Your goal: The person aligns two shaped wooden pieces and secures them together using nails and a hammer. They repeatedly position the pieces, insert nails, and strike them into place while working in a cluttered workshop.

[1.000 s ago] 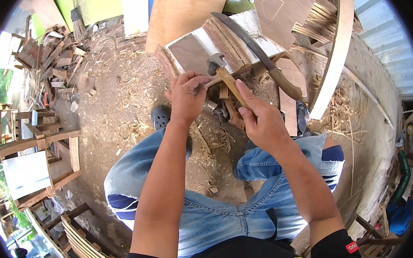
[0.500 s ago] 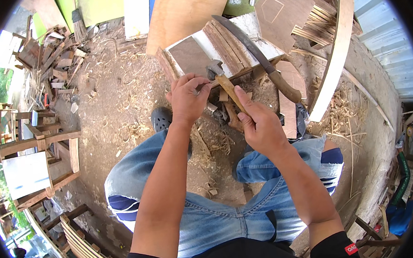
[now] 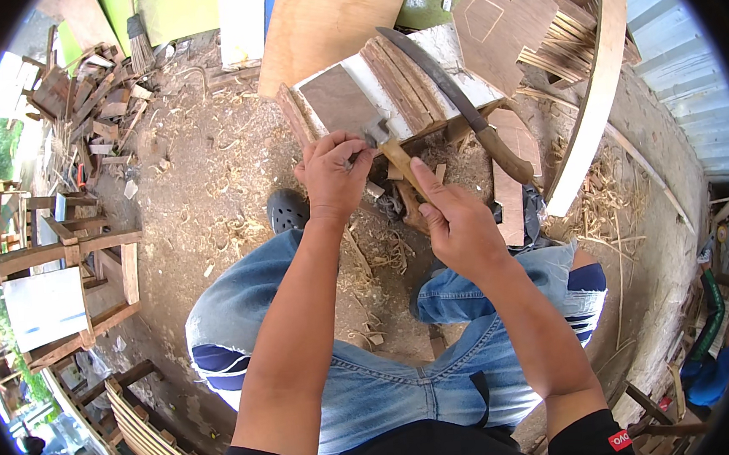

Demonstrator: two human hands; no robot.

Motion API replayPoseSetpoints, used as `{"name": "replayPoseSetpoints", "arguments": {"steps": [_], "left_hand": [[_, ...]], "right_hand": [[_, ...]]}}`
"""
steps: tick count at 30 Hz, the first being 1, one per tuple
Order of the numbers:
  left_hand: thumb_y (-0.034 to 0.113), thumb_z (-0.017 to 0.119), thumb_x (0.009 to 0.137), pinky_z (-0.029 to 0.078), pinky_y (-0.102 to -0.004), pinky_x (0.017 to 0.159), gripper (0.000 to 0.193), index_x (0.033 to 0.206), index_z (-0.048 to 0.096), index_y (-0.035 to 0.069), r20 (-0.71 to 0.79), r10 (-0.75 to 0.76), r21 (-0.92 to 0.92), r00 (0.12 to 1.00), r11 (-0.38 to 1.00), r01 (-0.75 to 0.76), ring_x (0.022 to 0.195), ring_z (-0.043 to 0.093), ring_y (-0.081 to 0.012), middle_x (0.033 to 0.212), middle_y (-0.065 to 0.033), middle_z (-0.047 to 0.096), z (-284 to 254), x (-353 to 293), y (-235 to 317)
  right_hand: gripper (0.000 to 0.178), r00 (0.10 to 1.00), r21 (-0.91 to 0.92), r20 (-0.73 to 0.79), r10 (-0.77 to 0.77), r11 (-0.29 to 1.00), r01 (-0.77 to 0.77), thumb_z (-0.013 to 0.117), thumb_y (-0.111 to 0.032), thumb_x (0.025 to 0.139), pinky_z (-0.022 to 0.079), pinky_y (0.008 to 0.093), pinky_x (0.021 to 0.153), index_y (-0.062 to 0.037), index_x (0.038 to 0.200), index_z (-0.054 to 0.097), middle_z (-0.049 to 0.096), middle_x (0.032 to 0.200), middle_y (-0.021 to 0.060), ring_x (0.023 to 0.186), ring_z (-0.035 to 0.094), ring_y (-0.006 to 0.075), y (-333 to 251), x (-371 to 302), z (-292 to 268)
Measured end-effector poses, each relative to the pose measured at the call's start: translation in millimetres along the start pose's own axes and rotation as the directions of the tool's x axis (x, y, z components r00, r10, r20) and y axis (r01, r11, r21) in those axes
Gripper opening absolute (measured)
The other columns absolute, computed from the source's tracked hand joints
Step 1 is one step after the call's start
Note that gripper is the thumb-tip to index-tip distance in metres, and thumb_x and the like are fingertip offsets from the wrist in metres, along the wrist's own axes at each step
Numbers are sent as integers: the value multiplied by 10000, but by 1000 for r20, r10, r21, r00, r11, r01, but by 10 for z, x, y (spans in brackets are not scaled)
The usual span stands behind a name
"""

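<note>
So the hammer (image 3: 398, 159) is at the near edge of a low white worktop (image 3: 374, 91), its head right beside the fingertips of the left hand (image 3: 331, 175). The right hand (image 3: 466, 225) is wrapped round the wooden handle. The left hand has thumb and fingers pinched together, but whatever's between them is too small for me to make out.

Biggest worry, imo: smacked fingertips. Head and fingers are so close that a slightly off swing or a twist in the grip could do it. A small piece in that pinch could also slip and drop into the shavings (image 3: 225, 169) on the floor, and good luck finding it.

Next up, the big curved knife (image 3: 455, 96) lies across the right part of the worktop, handle poking past the edge. A knock from the right arm might tip it off toward the legs. The wooden strips (image 3: 401, 85) and brown panel (image 3: 337, 98) take up much of the surface, so elbow room's tight.

Further out, a plywood sheet (image 3: 329, 19) crowds the far side, a long curved board (image 3: 599, 97) hems in the right, and there's a scrap pile (image 3: 94, 111) far left.
</note>
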State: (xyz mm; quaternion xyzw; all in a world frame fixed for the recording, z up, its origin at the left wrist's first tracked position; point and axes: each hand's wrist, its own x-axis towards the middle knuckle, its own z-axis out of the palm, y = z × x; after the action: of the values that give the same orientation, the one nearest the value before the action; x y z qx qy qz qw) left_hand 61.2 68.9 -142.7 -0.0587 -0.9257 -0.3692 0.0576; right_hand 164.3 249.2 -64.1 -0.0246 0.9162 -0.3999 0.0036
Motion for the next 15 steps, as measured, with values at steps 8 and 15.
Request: {"name": "replayPoseSetpoints", "arguments": {"steps": [8,15], "left_hand": [[287,809,772,300,-434,961,146,905,783,232,-59,53,-30,997,998,-55,1110,566,-192,1053,83,684,61,-2,-79],[246,783,784,309,-442,966,167,949,764,238,-19,70,3,997,998,-70,1138,559,-203,1096,77,675,-5,-12,-32]], "right_hand": [[625,999,5,-32,-24,1000,24,604,-92,938,530,463,707,-253,1515,425,636,911,147,787,647,383,16,-27,19],[613,1000,-6,-24,-8,1000,8,596,-86,943,535,452,719,-249,1511,433,644,928,147,801,656,374,12,-10,-21]]}}
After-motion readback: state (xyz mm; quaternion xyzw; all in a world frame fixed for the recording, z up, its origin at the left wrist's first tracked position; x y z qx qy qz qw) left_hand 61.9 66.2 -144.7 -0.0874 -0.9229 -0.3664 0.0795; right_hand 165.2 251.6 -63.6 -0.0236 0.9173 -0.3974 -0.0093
